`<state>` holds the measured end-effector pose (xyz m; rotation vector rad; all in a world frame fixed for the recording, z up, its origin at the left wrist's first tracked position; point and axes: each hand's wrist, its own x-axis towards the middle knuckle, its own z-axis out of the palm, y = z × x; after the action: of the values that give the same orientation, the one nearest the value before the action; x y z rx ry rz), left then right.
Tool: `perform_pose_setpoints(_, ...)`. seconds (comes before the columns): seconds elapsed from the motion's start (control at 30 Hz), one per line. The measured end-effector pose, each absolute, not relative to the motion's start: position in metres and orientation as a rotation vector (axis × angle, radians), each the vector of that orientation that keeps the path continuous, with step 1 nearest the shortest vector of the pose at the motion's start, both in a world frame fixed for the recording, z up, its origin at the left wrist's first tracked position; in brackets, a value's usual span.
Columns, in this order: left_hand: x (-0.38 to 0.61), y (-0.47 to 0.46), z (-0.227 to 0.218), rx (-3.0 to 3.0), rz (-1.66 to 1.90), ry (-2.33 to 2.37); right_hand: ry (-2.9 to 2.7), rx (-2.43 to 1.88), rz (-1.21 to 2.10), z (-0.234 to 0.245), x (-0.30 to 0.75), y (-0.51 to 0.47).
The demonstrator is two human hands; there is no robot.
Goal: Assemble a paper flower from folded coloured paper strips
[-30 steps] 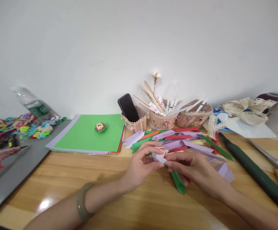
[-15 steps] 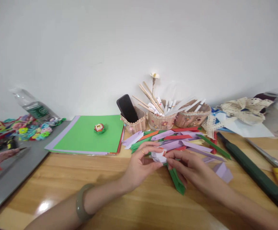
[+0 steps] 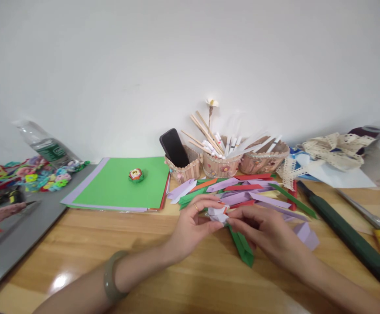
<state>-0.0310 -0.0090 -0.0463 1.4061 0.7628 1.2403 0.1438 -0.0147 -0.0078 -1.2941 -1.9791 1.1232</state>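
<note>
Both hands are meeting just above the worktop (image 3: 111,253), low and close in. The left hand (image 3: 193,224) is curling its fingers (image 3: 209,201) shut around a small folded paper piece (image 3: 218,214), pale with a touch of orange, while the right hand (image 3: 265,233) is pinching the piece's right-hand edge with its fingertips. Holding it from both sides seems to be steadying something that small and springy. It is sitting in front of the pile of paper strips (image 3: 251,192), which is lying within easy reach.

A green folded strip (image 3: 242,246) is poking out from beneath the right hand; I cannot tell whether the hand is touching it. The fingers are covering most of the piece, so its shape is hard to make out. Further back, a phone (image 3: 174,147) is leaning in a stick-built holder (image 3: 186,168).
</note>
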Motion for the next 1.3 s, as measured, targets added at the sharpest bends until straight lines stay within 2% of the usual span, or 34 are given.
perform_pose_setpoints(0.23, -0.032, -0.010, -0.043, 1.416, 1.216, 0.707, -1.722, -1.350, 1.456, -0.007, 0.142, -0.013)
perform_pose_setpoints(0.4, -0.031, -0.012, -0.044, 1.401, 1.191, 0.678, -1.673, -1.338, 1.552, -0.007, 0.142, -0.013)
perform_pose_setpoints(1.1, -0.031, -0.009, -0.044, 1.287, 1.159, 0.641, -1.691, -1.352, 1.503, -0.003, 0.141, -0.014)
perform_pose_setpoints(1.2, -0.030, -0.008, -0.044, 1.232, 1.209, 0.658, -1.734, -1.310, 1.410, 0.001, 0.141, -0.016)
perform_pose_setpoints(1.3, -0.031, -0.010, -0.042, 1.097, 1.138, 0.649, -1.794, -1.300, 1.166, 0.003, 0.142, -0.018)
